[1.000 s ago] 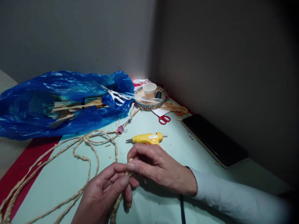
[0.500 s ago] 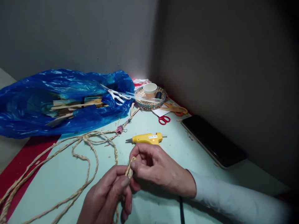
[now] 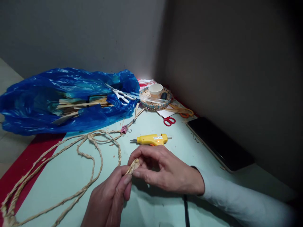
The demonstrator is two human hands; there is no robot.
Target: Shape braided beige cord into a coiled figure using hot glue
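Both my hands meet at the near middle of the pale green table point(image 3: 153, 214). My left hand point(image 3: 111, 198) pinches the end of a braided straw rope point(image 3: 133, 166) between thumb and fingers. My right hand point(image 3: 163, 171), in a white sleeve, curls its fingers round the same rope tip from the right. The rest of the braided rope point(image 3: 90, 157) loops away to the left across the table. A yellow hot glue gun point(image 3: 151, 139) lies just beyond my right hand, nozzle pointing left.
A blue plastic bag point(image 3: 63, 101) holding flat strips lies at the back left, with white scissors point(image 3: 121, 95) on it. A small woven basket point(image 3: 155, 104) holds a cup. Red-handled scissors point(image 3: 169, 120), a pink binder clip point(image 3: 124, 129) and a dark phone point(image 3: 220, 143) lie nearby. Walls close the back and right.
The rope's tip now shows between my fingers, turned up and to the right. My right hand's fingers have shifted round it. The view has drifted slightly to the left.
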